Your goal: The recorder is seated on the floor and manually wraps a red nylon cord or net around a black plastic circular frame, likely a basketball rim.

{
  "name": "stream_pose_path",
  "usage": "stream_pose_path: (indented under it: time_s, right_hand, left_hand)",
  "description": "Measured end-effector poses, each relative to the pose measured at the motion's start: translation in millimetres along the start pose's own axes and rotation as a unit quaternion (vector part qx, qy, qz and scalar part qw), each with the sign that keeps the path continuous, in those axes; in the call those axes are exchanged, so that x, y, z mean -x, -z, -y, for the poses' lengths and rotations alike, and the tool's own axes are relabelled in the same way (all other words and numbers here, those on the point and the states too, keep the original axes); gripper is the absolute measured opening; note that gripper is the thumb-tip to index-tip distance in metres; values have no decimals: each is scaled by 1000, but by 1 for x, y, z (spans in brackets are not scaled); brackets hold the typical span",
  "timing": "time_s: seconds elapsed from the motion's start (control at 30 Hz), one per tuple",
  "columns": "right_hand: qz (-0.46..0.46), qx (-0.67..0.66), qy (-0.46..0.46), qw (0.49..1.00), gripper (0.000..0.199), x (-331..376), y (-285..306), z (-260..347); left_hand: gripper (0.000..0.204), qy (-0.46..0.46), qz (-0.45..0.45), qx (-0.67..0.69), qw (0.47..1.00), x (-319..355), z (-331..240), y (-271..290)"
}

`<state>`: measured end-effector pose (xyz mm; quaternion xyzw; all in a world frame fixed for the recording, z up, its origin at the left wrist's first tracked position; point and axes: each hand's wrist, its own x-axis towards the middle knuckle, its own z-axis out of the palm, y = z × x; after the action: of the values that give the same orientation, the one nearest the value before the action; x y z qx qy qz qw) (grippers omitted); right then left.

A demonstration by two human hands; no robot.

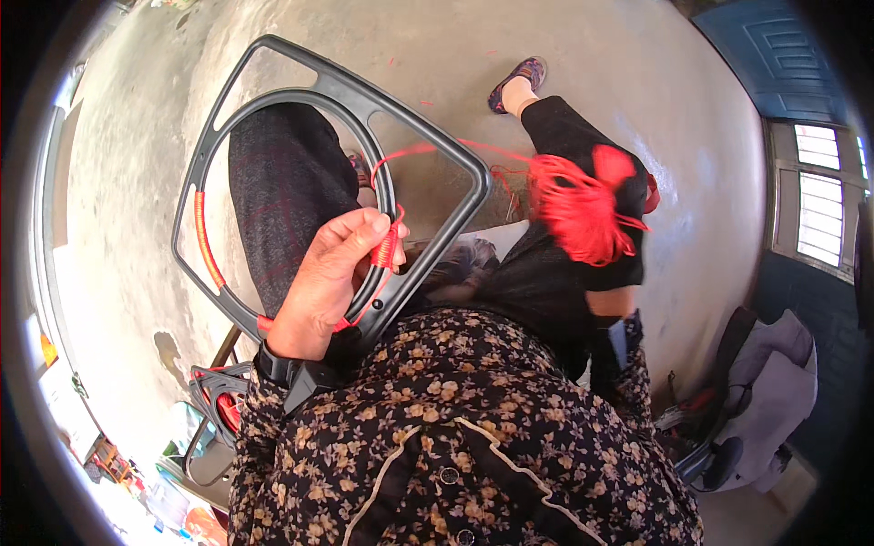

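Here the left hand [323,282] grips a black frame [437,136], apparently red-wrapped.

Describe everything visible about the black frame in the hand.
The frame is dark grey-black, plastic-looking: a rounded-square outer rim joined by short struts to an inner ring. Orange cord wraps its left side; red cord is wound on the ring at the fingers. The left hand grips it, held tilted above the lap and concrete floor.
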<state>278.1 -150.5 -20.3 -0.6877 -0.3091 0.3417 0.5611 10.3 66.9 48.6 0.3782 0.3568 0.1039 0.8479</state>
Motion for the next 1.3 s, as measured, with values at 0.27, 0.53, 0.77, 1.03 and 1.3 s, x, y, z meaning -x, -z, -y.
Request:
stream_pose_path:
  time_s: [0.27, 0.53, 0.77, 1.03, 1.3]
  right_hand:
    - [-167, -318, -26, 933, 46, -2, 80, 20]
    - [-85, -50, -10, 995, 28, -42, 6, 45]
    - [118, 425, 288, 850, 21, -47, -63, 2]
    - [333, 128, 230, 905, 41, -48, -81, 7]
    - [243, 247, 147, 926, 18, -63, -114, 10]
  left_hand:
    - [24, -34, 12, 32, 999, -4, 3, -3]
    - [15, 20, -5, 82, 996, -8, -3, -7]
    - [10, 65, 66, 69, 993, -10, 4, -25]
    - [12, 63, 75, 151, 984, -7, -7, -18]
    - [23, -91, 154, 330, 927, 36, -56, -4]
